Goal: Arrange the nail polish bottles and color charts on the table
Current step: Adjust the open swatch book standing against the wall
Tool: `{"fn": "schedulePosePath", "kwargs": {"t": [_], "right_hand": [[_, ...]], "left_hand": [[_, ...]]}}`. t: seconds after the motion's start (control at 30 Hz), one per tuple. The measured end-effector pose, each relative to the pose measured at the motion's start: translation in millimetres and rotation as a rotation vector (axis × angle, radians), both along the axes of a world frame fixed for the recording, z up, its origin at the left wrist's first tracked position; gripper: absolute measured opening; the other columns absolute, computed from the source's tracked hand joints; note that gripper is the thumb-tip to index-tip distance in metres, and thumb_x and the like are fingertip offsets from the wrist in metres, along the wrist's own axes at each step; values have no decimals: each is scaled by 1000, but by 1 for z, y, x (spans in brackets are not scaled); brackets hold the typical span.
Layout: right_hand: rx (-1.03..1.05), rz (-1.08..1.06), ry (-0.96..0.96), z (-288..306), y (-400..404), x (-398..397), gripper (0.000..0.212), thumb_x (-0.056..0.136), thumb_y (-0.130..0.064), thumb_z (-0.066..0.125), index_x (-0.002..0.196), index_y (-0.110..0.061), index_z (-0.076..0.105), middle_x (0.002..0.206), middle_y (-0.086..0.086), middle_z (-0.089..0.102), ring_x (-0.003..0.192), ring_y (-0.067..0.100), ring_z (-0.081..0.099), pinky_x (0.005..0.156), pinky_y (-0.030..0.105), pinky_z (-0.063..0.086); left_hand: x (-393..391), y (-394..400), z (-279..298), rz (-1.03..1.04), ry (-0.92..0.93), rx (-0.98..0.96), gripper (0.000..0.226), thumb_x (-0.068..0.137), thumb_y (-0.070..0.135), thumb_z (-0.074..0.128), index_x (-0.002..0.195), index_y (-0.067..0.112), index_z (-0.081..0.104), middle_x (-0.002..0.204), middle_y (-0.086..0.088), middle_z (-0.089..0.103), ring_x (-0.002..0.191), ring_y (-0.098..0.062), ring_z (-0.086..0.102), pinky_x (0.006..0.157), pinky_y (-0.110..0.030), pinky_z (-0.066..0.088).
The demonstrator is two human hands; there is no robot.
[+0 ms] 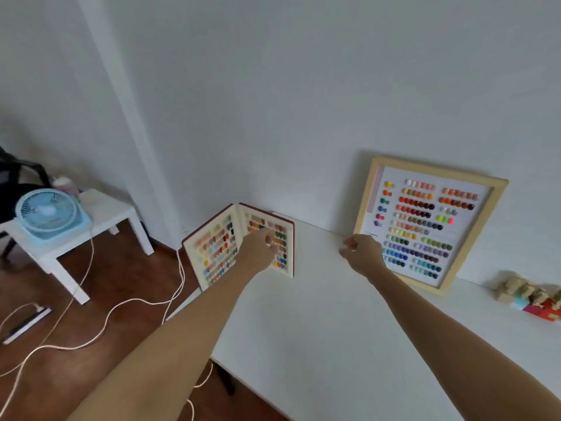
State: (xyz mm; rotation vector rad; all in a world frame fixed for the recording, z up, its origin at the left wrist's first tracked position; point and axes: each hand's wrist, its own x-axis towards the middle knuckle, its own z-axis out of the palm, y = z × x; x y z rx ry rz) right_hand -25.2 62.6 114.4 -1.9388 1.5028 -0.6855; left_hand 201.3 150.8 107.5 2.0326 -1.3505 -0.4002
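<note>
An open book-style colour chart (218, 247) with a dark red cover stands upright at the white table's (318, 314) far left corner. My left hand (258, 249) is on its right page, fingers curled against the swatches. A wood-framed colour chart (425, 220) leans on the wall further right. My right hand (361, 252) is curled around its lower left corner. Several nail polish bottles (531, 297) with pale caps cluster at the right edge of the table.
The wall runs right behind both charts. Left of the table stand a low white side table (100, 220) with a blue fan (48, 214), a dark chair behind it, and cables and a power strip (25, 325) on the wooden floor.
</note>
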Motion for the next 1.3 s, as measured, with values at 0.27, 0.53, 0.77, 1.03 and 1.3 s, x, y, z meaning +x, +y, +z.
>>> {"fn": "schedulePosePath", "kwargs": {"t": [0.27, 0.53, 0.77, 1.03, 1.3], "right_hand": [[-70, 121, 32, 4, -4, 89, 34, 88, -18, 62, 119, -4, 60, 121, 12, 63, 106, 25, 60, 94, 31, 45], [-26, 292, 124, -1, -43, 140, 50, 90, -21, 60, 136, -8, 41, 134, 14, 53, 113, 28, 56, 92, 35, 47], [-16, 433, 207, -17, -74, 158, 24, 93, -17, 50, 115, -9, 54, 99, 7, 65, 72, 18, 59, 62, 26, 50], [29, 447, 236, -33, -102, 165, 15, 95, -21, 47, 102, -12, 57, 91, 4, 65, 73, 18, 63, 62, 25, 51], [-36, 328, 275, -29, -150, 144, 14, 94, -12, 48, 96, -5, 61, 92, 10, 67, 77, 24, 63, 62, 28, 51]], "left_hand": [[87, 20, 2, 134, -211, -17, 33, 89, 17, 59, 121, 11, 59, 116, -11, 59, 106, -26, 57, 88, -34, 47], [137, 9, -10, 269, -434, 166, 50, 89, 21, 59, 135, 9, 41, 138, -15, 43, 128, -31, 41, 98, -43, 45], [158, -7, -23, 340, -413, 336, 42, 93, 29, 53, 128, 7, 44, 118, -14, 60, 104, -31, 62, 74, -37, 51], [181, -33, -46, 273, -454, 369, 11, 95, 24, 46, 97, 13, 48, 79, -4, 63, 64, -20, 60, 49, -27, 41], [201, -97, -38, 94, -475, 298, 18, 97, 30, 43, 93, 13, 47, 80, -8, 64, 71, -27, 61, 63, -34, 52]]}}
